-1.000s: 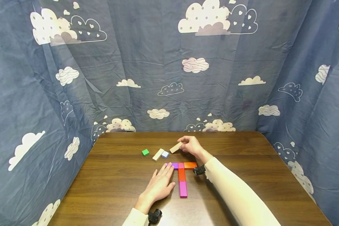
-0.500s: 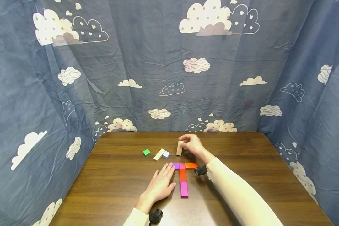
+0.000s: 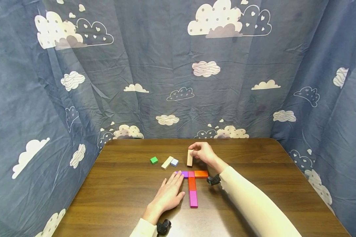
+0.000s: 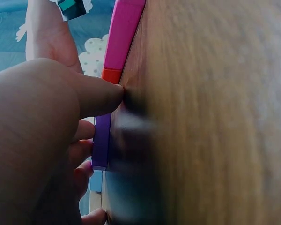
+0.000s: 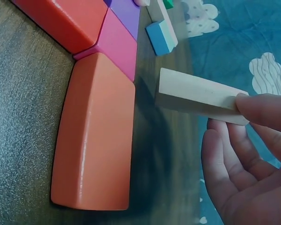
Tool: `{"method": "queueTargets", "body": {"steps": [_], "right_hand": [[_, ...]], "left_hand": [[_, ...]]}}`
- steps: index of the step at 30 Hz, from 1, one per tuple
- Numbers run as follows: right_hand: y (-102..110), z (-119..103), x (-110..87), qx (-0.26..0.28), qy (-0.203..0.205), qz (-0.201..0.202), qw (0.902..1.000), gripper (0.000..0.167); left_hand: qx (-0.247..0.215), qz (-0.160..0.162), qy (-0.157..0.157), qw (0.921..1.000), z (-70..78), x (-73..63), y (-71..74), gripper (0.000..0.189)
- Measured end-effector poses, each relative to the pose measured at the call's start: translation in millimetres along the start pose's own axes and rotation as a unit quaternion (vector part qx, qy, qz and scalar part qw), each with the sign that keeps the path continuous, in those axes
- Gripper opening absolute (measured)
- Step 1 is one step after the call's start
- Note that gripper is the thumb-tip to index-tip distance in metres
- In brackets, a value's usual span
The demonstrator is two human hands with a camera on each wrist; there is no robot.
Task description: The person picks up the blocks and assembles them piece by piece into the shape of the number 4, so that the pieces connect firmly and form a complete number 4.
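Note:
My right hand (image 3: 205, 154) pinches a plain wooden block (image 5: 196, 96) by one end, between thumb and fingertips. The block's other end points toward a T of coloured blocks, apart from it. A purple block (image 3: 185, 174), a small pink block (image 3: 191, 174) and an orange block (image 3: 201, 174) form the T's bar. From the pink one, a red block (image 3: 192, 183) and a magenta block (image 3: 193, 199) run down as the stem. My left hand (image 3: 167, 194) lies with fingers extended, fingertips on the purple block and partly hiding it.
Left of the held block, another plain wooden block (image 3: 167, 162) lies against a small light-blue block (image 3: 174, 162). A small green block (image 3: 154, 160) sits farther left. Everything is on a brown wooden table (image 3: 121, 177), with a cloud-print curtain (image 3: 154, 65) around it.
The wooden block in my right hand has swung from a slant to pointing at the T and come slightly nearer to it. My left hand stays in place.

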State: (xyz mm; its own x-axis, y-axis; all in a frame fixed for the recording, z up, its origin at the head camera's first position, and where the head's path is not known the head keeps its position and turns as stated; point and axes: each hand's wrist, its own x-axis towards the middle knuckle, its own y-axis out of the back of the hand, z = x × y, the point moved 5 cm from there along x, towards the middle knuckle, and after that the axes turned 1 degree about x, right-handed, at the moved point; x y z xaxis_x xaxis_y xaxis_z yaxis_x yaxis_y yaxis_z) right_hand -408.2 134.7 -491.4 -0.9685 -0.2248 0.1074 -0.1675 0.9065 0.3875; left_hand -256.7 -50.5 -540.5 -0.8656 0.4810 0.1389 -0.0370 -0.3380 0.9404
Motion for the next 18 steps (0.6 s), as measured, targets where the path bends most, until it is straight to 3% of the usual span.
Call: {"method": "queueTargets", "body": {"steps": [18], "right_hand": [[-9.1, 22.3, 0.0, 0.012, -0.04, -0.041, 0.9983, 0.021]], "left_hand": [[0.005, -0.003, 0.005, 1.0, -0.1, -0.2, 0.2, 0.068]]}}
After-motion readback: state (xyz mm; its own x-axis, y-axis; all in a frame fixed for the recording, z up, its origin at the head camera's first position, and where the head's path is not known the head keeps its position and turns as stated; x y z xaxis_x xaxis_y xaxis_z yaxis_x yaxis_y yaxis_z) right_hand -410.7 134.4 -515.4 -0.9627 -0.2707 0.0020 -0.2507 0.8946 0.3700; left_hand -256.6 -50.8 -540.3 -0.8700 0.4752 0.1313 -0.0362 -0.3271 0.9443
